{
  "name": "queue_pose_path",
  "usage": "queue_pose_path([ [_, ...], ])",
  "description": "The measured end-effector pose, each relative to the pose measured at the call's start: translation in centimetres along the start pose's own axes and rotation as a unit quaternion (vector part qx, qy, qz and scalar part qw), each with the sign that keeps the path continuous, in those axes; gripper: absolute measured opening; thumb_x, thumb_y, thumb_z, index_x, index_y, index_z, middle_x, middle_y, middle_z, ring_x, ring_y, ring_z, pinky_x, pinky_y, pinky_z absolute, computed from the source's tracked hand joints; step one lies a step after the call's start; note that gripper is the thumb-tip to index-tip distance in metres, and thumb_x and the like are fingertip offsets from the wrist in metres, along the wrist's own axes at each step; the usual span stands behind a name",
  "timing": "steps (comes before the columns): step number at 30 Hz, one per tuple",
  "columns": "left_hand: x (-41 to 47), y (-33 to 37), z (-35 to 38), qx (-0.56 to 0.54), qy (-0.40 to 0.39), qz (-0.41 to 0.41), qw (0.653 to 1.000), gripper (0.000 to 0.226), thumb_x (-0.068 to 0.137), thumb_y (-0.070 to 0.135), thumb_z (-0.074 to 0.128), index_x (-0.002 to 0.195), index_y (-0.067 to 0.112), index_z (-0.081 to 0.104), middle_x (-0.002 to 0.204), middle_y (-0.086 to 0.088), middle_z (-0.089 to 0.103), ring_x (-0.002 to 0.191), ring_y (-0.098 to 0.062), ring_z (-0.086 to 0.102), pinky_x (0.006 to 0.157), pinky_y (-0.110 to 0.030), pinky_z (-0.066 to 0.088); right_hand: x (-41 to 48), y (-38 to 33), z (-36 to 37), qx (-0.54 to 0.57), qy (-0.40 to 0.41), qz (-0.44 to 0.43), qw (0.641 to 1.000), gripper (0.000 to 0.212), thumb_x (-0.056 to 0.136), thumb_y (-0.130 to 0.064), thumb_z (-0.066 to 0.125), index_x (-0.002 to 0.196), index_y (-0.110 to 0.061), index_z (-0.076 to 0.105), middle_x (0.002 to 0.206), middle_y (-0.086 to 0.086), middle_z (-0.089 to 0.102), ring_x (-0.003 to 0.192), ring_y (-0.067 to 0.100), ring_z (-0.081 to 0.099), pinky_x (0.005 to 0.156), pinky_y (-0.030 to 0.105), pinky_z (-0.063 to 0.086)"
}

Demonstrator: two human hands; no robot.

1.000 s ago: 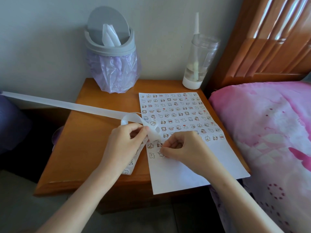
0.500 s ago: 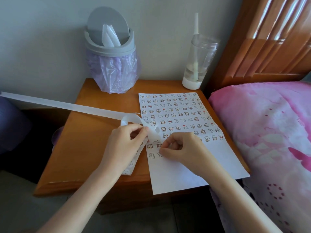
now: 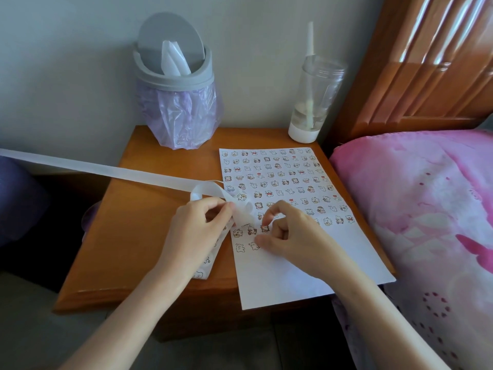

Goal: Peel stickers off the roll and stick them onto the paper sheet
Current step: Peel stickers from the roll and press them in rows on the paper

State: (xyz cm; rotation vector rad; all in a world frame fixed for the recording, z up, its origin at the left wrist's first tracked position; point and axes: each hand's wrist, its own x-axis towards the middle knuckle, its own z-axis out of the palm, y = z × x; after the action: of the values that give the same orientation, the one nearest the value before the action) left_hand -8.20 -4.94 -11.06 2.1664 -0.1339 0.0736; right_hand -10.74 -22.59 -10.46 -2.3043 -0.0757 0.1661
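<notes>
strip [image 3: 106, 170]: the pinched stretch is hidden under the left hand [image 3: 197, 231] fingers; the far end is cut off by the left edge.
sheet [image 3: 306, 276]: part is covered beneath the right hand [image 3: 290, 236] fingers.
sticker [image 3: 265, 228]: at the right fingertips; drawing too small to tell, grip unclear.

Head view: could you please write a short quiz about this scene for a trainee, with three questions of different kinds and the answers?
1. True or false: the left hand pinches the white sticker strip.
2. Where does the grey bin stand?
A) on a chair
B) at the back of the nightstand, by the wall
C) on a shelf
3. Fill the gap: the part of the paper sheet closest to the person bears ___ stickers.

Key: 1 true; 2 B; 3 no.
</notes>
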Motion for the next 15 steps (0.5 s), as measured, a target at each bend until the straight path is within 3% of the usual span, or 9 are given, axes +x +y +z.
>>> queue_pose_path([
  [5, 0.0, -0.1, 0.1, -0.002, 0.002, -0.001, 1.0, 0.024, 0.091, 0.035, 0.055, 0.097, 0.02, 0.072, 0.076, 0.014, 0.067, 0.06, -0.02, 0.064, 0.05, -0.025, 0.044, -0.1, -0.5, 0.1, -0.023, -0.003, 0.005, 1.0, 0.038, 0.074, -0.039, 0.076, 0.097, -0.023, 0.049, 0.059, -0.007, 0.047, 0.055, 0.006, 0.043, 0.057, 0.024, 0.035],
  [8, 0.0, -0.2, 0.1, -0.021, -0.001, -0.005, 1.0, 0.023, 0.091, 0.033, 0.055, 0.096, 0.019, 0.072, 0.067, 0.017, 0.064, 0.049, -0.009, 0.056, 0.041, -0.013, 0.036, -0.1, -0.2, 0.1, -0.01, 0.002, 0.0, 1.0, 0.027, 0.082, -0.031, 0.071, 0.096, -0.022, 0.049, 0.058, -0.006, 0.046, 0.052, 0.005, 0.04, 0.056, 0.025, 0.035],
  [10, 0.0, -0.1, -0.1, -0.059, -0.004, -0.012, 0.998, 0.021, 0.092, 0.031, 0.056, 0.092, 0.019, 0.073, 0.056, 0.016, 0.062, 0.044, -0.008, 0.051, 0.041, -0.012, 0.033, 0.0, -0.2, 0.1, 0.019, 0.017, -0.014, 1.0, 0.015, 0.088, -0.025, 0.064, 0.094, -0.021, 0.051, 0.055, -0.004, 0.046, 0.049, 0.005, 0.039, 0.052, 0.022, 0.033],
  [12, 0.1, 0.1, -0.4, -0.109, -0.004, -0.019, 0.994, 0.02, 0.092, 0.03, 0.055, 0.092, 0.022, 0.073, 0.065, 0.011, 0.069, 0.056, -0.016, 0.061, 0.051, -0.018, 0.04, -0.1, -0.6, 0.1, 0.063, 0.058, -0.038, 0.996, 0.009, 0.088, -0.026, 0.063, 0.091, -0.023, 0.055, 0.062, -0.006, 0.056, 0.054, 0.005, 0.046, 0.052, 0.016, 0.037],
  [15, 0.1, 0.7, -0.8, -0.172, 0.015, -0.025, 0.985, 0.018, 0.091, 0.032, 0.056, 0.091, 0.025, 0.073, 0.078, 0.006, 0.073, 0.077, -0.008, 0.067, 0.062, -0.016, 0.048, 0.0, -1.5, 0.2, 0.049, 0.143, -0.109, 0.982, 0.007, 0.086, -0.029, 0.066, 0.09, -0.029, 0.061, 0.085, -0.019, 0.063, 0.078, 0.003, 0.057, 0.064, 0.016, 0.046],
])
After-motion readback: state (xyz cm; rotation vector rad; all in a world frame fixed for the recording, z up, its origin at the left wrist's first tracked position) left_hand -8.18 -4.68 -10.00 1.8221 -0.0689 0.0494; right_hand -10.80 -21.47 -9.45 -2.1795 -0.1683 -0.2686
